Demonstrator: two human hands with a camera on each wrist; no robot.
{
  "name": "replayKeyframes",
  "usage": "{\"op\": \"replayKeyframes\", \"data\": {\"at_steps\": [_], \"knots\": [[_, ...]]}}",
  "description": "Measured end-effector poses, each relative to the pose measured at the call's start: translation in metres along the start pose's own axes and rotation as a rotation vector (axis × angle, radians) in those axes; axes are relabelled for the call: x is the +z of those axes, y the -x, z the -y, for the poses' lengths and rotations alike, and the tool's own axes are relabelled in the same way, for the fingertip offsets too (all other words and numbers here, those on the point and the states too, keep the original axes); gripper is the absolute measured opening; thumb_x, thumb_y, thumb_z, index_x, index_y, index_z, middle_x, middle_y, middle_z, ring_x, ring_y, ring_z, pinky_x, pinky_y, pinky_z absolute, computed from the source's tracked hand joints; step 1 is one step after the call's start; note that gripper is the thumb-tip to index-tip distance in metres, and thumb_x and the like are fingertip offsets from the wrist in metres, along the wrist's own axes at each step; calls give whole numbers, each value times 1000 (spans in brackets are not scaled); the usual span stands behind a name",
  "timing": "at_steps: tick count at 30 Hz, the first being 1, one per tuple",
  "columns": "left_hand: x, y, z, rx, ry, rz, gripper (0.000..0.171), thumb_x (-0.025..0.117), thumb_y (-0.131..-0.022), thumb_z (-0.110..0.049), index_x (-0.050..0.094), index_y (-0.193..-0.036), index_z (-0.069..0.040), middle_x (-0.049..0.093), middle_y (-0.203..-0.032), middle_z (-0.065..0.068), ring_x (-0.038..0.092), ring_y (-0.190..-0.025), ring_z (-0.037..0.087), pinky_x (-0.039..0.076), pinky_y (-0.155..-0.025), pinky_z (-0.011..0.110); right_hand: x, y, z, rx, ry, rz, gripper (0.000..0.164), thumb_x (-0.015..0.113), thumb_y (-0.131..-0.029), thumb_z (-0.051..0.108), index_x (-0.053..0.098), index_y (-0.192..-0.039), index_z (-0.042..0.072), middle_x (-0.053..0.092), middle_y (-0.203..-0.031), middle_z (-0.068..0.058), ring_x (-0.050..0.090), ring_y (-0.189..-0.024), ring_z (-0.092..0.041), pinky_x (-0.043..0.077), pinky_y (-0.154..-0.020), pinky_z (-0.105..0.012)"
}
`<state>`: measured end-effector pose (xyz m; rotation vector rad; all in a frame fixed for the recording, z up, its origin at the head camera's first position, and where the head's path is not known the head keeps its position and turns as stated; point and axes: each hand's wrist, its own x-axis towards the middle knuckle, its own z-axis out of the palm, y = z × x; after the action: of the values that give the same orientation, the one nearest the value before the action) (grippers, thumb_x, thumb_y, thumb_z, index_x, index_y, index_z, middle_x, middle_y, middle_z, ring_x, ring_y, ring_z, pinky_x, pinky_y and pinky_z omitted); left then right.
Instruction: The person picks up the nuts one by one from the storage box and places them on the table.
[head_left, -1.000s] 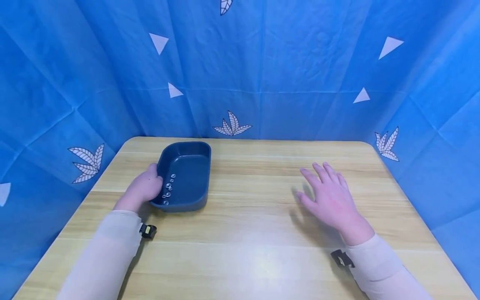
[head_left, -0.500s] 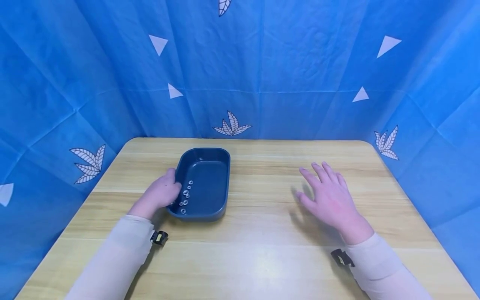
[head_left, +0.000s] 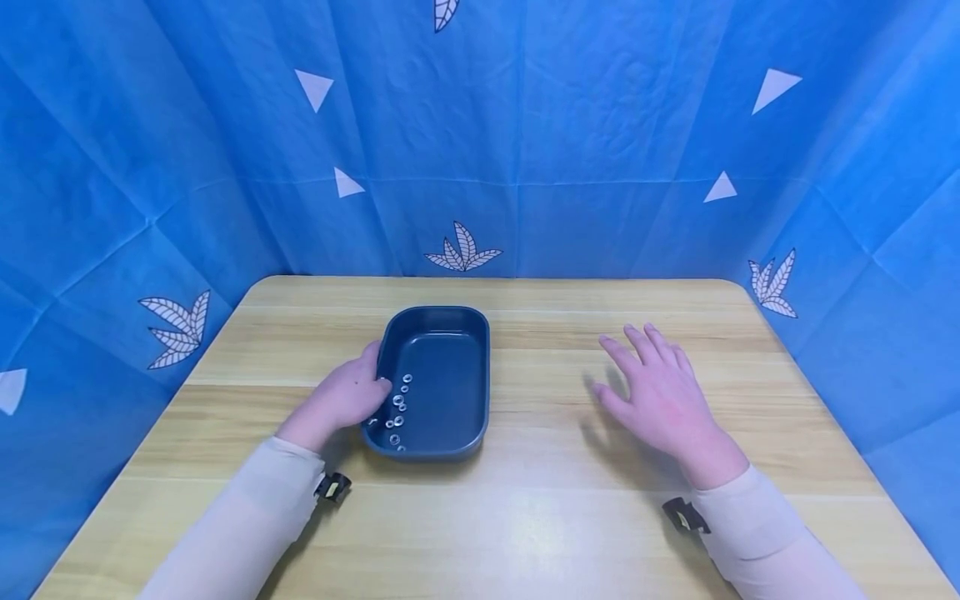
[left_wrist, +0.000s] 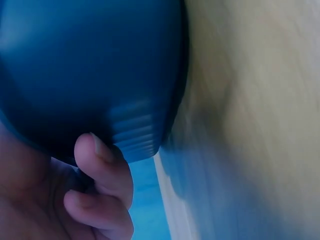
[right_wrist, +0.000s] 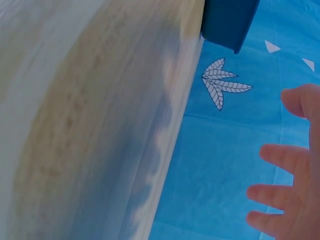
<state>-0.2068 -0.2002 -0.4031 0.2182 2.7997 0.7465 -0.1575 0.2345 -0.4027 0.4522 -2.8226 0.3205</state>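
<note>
A dark blue rectangular tray (head_left: 450,392) stands left of the table's middle in the head view. Several small silvery ring-shaped pieces (head_left: 398,401), which look like metal nuts, lie along the left side of its floor. My left hand (head_left: 343,393) grips the tray's left wall, thumb over the rim. In the left wrist view, curled fingers (left_wrist: 102,172) show against the tray's outer side (left_wrist: 90,65). To the right, my right hand (head_left: 663,404) hovers above the table with fingers spread, holding nothing. The right wrist view shows those fingers (right_wrist: 282,192) apart from everything, with a tray corner (right_wrist: 230,22) beyond.
The pale wooden table (head_left: 540,475) has rounded far corners. A blue curtain (head_left: 600,125) with white leaves and triangles closes off the back and both sides. A black wrist device (head_left: 333,487) sits at the left cuff, another wrist device (head_left: 686,517) at the right.
My left hand has moved the tray rightward and a little nearer across the table, with the silvery pieces inside. The right hand has stayed in place.
</note>
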Motion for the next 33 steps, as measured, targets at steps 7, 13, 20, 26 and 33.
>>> {"op": "replayKeyframes", "data": {"at_steps": [7, 13, 20, 26, 33], "knots": [[10, 2, -13, 2, 46, -2, 71, 46, -102, -23, 12, -161, 0, 50, -144, 30, 53, -128, 42, 43, -102, 61, -2, -1, 2, 17, -16, 23, 67, 60, -96, 50, 47, -152, 15, 34, -157, -23, 21, -147, -48, 18, -113, -68], [20, 3, -24, -4, 73, 18, 78, 45, -102, -25, 0, -161, 1, 56, -136, 29, 64, -111, 36, 49, -95, 54, 0, -2, 3, 4, -23, 16, 66, 62, -95, 48, 48, -151, 15, 34, -158, -23, 22, -147, -48, 18, -113, -67], [30, 2, -38, -26, 191, 82, 85, 47, -102, -23, -11, -162, -10, 63, -81, 14, 64, -55, 26, 51, -61, 38, 3, -4, 4, 8, -24, 26, 65, 62, -95, 47, 48, -151, 16, 33, -159, -22, 21, -147, -47, 18, -113, -67], [39, 2, -48, 5, 202, 91, 87, 50, -101, -23, -11, -162, -11, 62, -73, 13, 63, -53, 27, 51, -60, 39, 3, -5, 6, 10, -32, 35, 65, 61, -96, 48, 49, -151, 16, 33, -159, -22, 22, -147, -48, 18, -113, -68], [43, 5, -57, 24, 202, 96, 89, 52, -100, -24, -11, -162, -14, 61, -65, 10, 62, -53, 26, 50, -58, 39, 3, -8, 8, 6, -42, 22, 65, 63, -95, 48, 50, -150, 17, 33, -159, -21, 22, -147, -47, 18, -113, -68]]}}
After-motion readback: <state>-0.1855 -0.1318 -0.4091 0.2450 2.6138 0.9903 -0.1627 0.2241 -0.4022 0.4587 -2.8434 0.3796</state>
